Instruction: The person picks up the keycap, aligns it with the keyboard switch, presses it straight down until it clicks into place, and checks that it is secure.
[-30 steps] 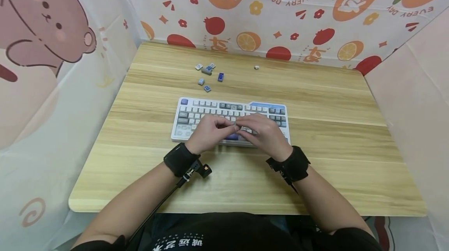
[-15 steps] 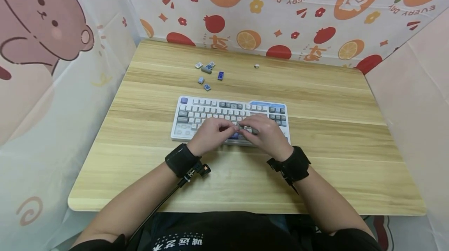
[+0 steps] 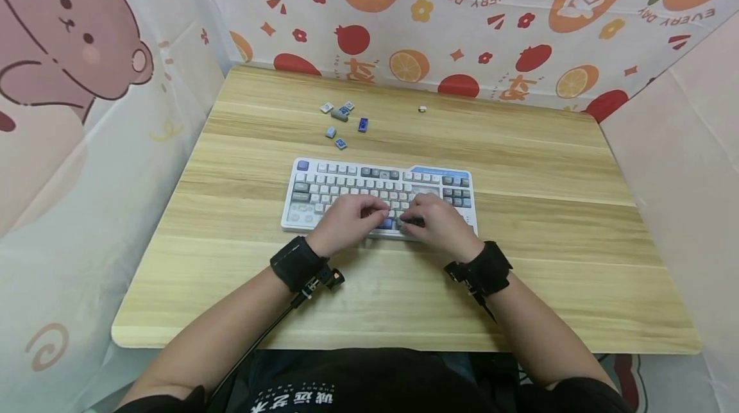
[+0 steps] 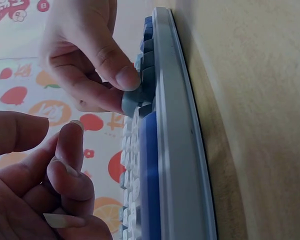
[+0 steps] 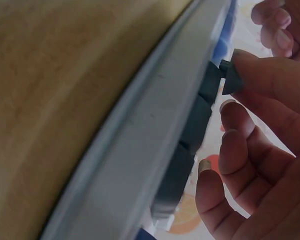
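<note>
A white keyboard with white, grey and blue keys lies on the table under both hands. My right hand pinches a dark grey keycap between thumb and index finger. The keycap is tilted, its stem showing, right at the front row beside the blue spacebar. My left hand hovers over the keyboard's middle, left of the right hand. Its fingers are loosely bent, thumb apart from them, with nothing between.
Several loose keycaps lie behind the keyboard: a long grey one, a dark blue one, a light blue one. A small whitish piece lies farther right. The wooden table meets a printed cloth behind.
My hands, earlier touching fingertips around the small grey keycap, have come apart. The right hand has shifted slightly right and down to the front row with the keycap; the left hand stays nearly in place.
</note>
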Tool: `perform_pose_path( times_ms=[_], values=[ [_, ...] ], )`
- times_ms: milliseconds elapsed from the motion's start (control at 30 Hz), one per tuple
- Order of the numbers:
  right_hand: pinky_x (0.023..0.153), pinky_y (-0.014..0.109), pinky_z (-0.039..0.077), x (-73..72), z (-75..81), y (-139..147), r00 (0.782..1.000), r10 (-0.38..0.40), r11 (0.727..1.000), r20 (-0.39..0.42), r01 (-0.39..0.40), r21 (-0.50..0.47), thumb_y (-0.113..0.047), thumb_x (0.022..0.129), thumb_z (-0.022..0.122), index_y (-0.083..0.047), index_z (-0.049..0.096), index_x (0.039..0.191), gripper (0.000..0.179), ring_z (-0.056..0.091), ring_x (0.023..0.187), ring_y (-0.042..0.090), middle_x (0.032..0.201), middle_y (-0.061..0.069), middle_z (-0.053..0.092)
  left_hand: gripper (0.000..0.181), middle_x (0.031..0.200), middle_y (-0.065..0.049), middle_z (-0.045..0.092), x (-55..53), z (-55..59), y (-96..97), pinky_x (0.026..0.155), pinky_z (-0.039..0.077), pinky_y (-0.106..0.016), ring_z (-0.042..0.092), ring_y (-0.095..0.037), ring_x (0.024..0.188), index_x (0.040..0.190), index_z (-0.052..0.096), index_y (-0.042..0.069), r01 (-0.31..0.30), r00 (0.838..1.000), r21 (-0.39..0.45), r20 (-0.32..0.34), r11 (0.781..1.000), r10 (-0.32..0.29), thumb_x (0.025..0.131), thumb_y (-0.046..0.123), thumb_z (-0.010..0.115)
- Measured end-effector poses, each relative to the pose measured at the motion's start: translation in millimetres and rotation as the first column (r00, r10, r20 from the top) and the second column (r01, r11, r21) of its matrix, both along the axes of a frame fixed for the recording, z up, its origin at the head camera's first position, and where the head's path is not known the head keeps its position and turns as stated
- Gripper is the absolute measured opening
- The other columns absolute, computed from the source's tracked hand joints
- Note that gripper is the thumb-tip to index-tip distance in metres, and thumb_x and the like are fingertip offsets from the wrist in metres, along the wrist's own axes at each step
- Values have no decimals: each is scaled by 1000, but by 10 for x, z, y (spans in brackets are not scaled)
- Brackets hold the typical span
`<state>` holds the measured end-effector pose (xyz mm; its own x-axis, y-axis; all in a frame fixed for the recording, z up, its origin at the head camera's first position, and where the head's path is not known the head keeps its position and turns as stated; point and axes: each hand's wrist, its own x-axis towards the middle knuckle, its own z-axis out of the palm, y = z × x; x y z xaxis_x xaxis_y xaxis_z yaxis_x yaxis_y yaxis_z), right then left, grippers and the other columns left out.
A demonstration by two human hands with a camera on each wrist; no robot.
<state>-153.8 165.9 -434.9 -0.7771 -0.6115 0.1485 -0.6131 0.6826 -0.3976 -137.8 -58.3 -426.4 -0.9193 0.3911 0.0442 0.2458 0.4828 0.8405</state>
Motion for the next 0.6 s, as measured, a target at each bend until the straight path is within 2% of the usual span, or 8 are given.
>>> perform_pose_path(
  times_ms=[233,467,600],
  values=[
    [71,28,47,16,-54,-43,998,24,1000,-61,-23,21,-16,86,76,-10,79,98,13,57,81,13,84,-2,65,19,94,-1,73,-7,-32,23,75,52,-31,64,-12,81,105,74,7,16,1000,-25,-7,1000,-17,94,20,65],
    [61,25,42,55,-103,-64,982,38,997,-185,-24,77,-18,86,77,-12,80,93,10,51,68,10,75,-5,61,22,100,-2,73,-15,-54,45,77,52,-32,65,-13,85,110,73,8,30,999,-118,-24,993,-33,95,21,64],
    [60,25,40,76,-122,-76,971,54,995,-231,-33,91,-17,86,76,-11,80,90,8,48,67,10,74,-5,58,23,100,-2,74,-16,-57,58,76,52,-32,65,-12,84,111,73,9,38,998,-160,-38,986,-44,95,23,63]
  ],
)
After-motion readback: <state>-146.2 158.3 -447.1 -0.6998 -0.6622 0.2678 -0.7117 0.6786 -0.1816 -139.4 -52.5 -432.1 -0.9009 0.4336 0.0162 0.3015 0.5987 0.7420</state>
